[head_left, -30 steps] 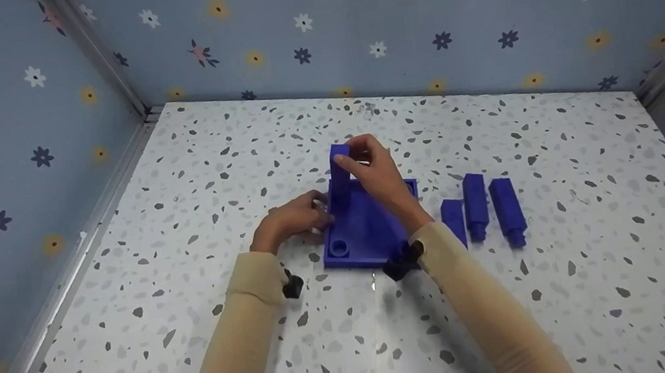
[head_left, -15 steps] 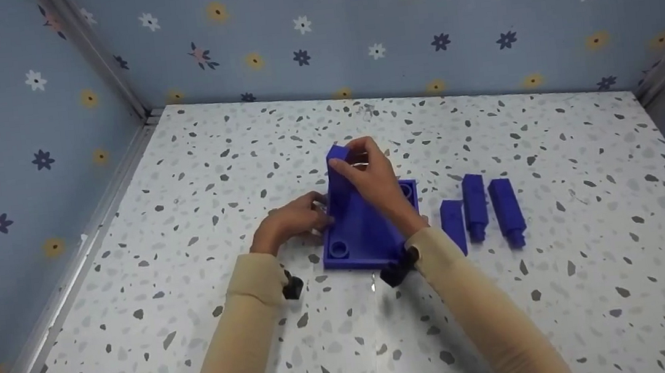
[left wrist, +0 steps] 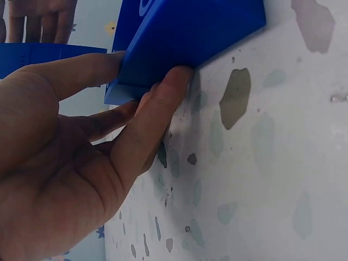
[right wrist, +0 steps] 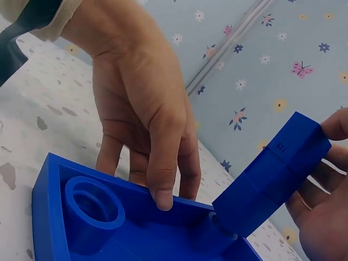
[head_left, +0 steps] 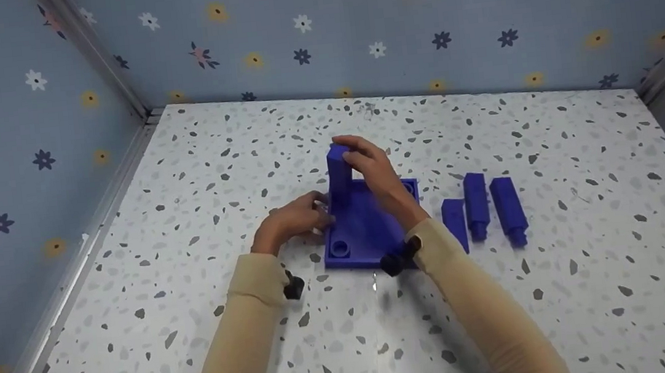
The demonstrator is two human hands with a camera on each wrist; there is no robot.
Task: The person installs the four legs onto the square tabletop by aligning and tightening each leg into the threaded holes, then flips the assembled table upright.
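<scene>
A shallow blue square tray with round corner sockets lies on the table. A blue square leg stands in its far left corner; in the right wrist view the leg is at the socket's mouth. My right hand holds the leg by its upper end, thumb on the side and fingers over the top. At the tray's left wall, my left hand grips the edge. The left wrist view shows its thumb on one side of the wall and fingers on the other. How deep the leg sits is hidden.
Right of the tray lie three more blue legs: one partly behind the right sleeve, a middle leg and an outer leg. Flower-patterned panels border the speckled table at the back and sides.
My right hand's fingers have shifted, now reaching over the leg's top. The leg has turned a little and stays at the same corner. My left hand keeps its place.
</scene>
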